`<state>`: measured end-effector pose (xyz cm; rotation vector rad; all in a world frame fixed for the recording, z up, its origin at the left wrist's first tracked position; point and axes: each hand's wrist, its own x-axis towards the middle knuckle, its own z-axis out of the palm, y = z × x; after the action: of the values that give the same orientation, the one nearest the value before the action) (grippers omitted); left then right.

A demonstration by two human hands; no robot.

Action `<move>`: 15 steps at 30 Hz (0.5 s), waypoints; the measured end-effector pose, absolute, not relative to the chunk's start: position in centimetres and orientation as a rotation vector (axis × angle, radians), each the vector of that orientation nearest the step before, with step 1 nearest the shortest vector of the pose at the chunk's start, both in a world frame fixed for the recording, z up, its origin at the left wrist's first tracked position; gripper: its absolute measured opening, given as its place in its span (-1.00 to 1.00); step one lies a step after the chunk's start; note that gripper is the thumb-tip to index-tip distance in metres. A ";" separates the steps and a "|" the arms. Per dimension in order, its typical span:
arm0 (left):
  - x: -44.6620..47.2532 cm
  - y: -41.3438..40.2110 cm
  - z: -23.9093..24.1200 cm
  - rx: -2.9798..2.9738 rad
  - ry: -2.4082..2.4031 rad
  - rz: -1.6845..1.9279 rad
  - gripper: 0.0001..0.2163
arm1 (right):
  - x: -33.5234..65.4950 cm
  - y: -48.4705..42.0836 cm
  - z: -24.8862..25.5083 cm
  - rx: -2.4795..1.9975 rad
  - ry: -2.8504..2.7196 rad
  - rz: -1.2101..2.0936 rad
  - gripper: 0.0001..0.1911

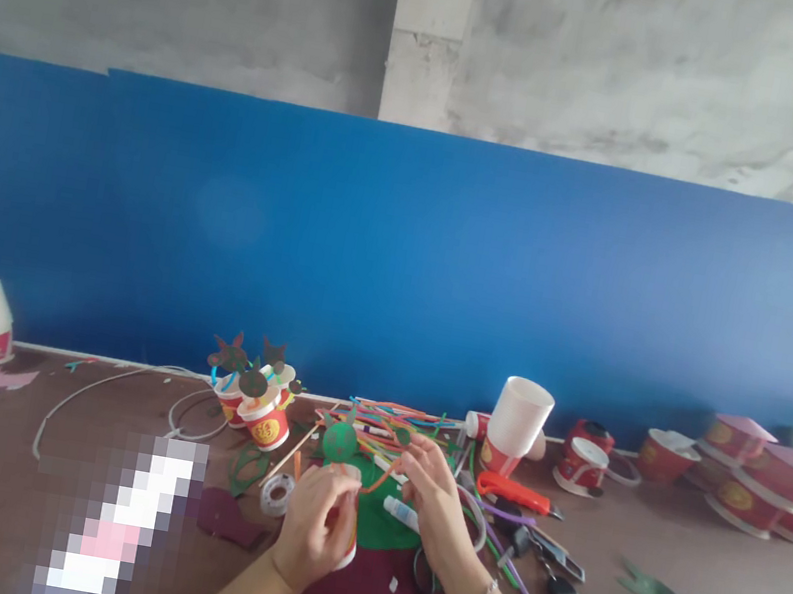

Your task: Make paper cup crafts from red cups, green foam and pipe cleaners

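Observation:
My left hand (317, 525) is closed around a small red and white paper cup (349, 551), most of it hidden behind the fingers. An orange pipe cleaner (381, 480) runs from the cup's rim up to my right hand (431, 490), whose fingers pinch it. Close to those fingertips shows a small green paper piece (404, 435); whether it is attached to the pipe cleaner I cannot tell. Just beyond the cup is a green paper round with ears (340, 441). Under my right hand lie a green paper sheet (388, 529) and a glue tube (402, 513).
Decorated cups (267, 424) stand left of centre, near a tape roll (276, 495). Pipe cleaners (407, 415) lie along the back. Stacked white cups (520, 414), an orange utility knife (516, 492) and scissors (424, 575) are to the right. A blue partition (401, 267) borders the table.

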<state>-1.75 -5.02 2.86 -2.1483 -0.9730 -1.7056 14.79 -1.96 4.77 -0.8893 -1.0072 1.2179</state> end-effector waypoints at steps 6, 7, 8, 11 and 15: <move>-2.0 -4.9 2.6 -2.141 -1.004 -1.693 -0.84 | 15.4 -1.2 3.8 -0.878 -0.791 1.296 -0.75; -2.0 -4.8 2.6 -2.145 -1.016 -1.692 -0.85 | 15.4 -1.2 3.7 -0.878 -0.789 1.302 -0.75; -2.1 -4.8 2.6 -2.153 -1.026 -1.692 -0.85 | 15.4 -1.2 3.6 -0.878 -0.793 1.308 -0.74; -2.3 -4.7 2.6 -2.165 -1.057 -1.710 -0.85 | 15.3 -1.3 3.3 -0.873 -0.819 1.320 -0.74; -2.3 -4.6 2.7 -2.147 -1.074 -1.739 -0.84 | 14.9 -1.5 2.7 -0.850 -0.852 1.330 -0.77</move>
<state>-2.34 -4.58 2.65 -2.1469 -1.0741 -1.7392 14.86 -1.46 2.70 -0.8502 -0.8522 1.3297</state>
